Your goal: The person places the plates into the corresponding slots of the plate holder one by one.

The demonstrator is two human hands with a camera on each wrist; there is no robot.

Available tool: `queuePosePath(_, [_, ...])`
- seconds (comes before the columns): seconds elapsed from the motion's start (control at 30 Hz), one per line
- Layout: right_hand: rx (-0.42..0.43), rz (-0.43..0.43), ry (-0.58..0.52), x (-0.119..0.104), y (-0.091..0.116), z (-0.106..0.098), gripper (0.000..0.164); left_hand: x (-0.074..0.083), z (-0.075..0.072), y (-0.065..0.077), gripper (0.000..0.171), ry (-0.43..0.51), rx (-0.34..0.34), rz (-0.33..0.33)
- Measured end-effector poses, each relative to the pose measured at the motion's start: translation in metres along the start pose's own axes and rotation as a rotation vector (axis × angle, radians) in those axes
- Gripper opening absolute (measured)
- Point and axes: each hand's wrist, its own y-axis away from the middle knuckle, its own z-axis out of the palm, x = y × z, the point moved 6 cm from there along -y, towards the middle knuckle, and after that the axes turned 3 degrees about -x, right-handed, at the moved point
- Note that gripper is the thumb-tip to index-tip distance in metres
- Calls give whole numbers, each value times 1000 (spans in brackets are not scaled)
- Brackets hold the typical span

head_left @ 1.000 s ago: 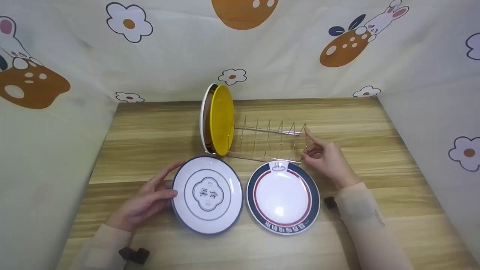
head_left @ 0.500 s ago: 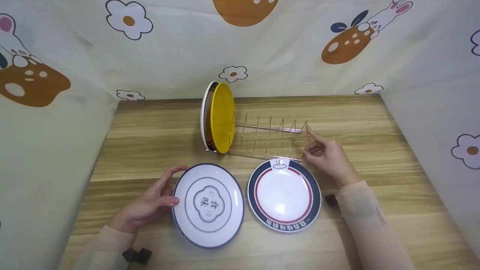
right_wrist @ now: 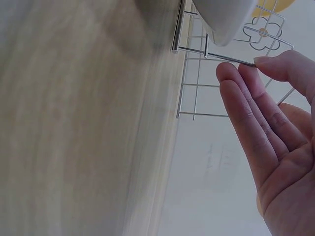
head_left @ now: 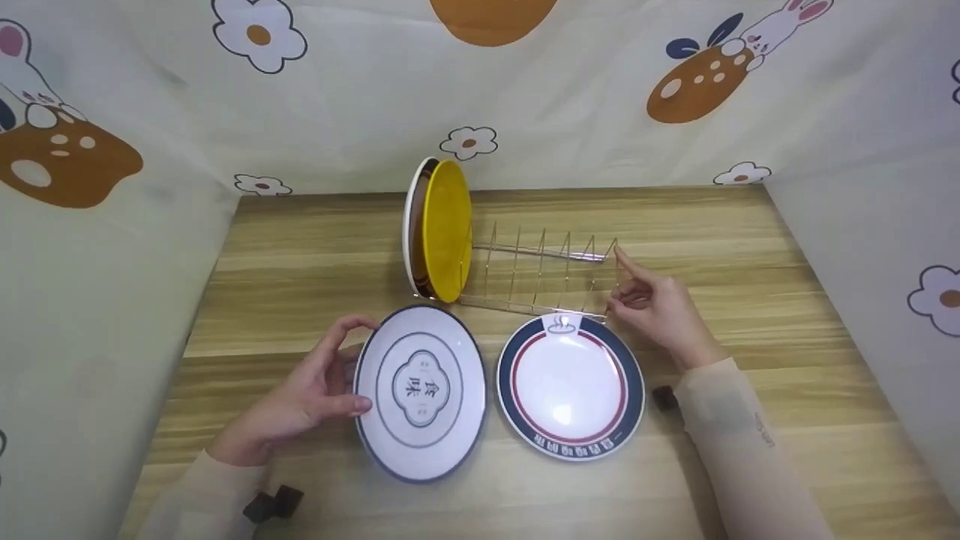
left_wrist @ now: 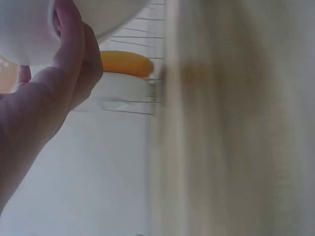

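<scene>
My left hand grips the left rim of a white plate with a thin blue edge and dark characters in the middle. The plate is tilted and lifted off the table, as the left wrist view shows. With thumb and fingers my right hand pinches the right end wire of a metal dish rack. At the rack's left end stand a yellow plate, a brown plate and a white plate, upright side by side. The rack's slots to their right hold nothing.
A white plate with a dark blue band and red ring lies face up in front of the rack, its far edge overlapping the rack's front rail. Patterned cloth walls enclose the wooden table.
The blue-edged plate first came nearer my body, then went back toward the rack, and is tilted more steeply in my left hand. My right hand keeps its hold on the rack.
</scene>
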Motion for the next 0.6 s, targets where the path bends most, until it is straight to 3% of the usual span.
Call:
queuePosePath(0.1, [-6, 10, 10, 1, 0, 0, 85, 18, 3, -6, 84, -14, 17, 58])
queuePosePath(0.27, [-12, 22, 13, 2, -1, -2, 87, 47, 0, -24, 89, -32, 104, 127])
queuePosePath(0.6, [-4, 6, 9, 0, 0, 1, 86, 76, -2, -54, 93, -110, 271, 112])
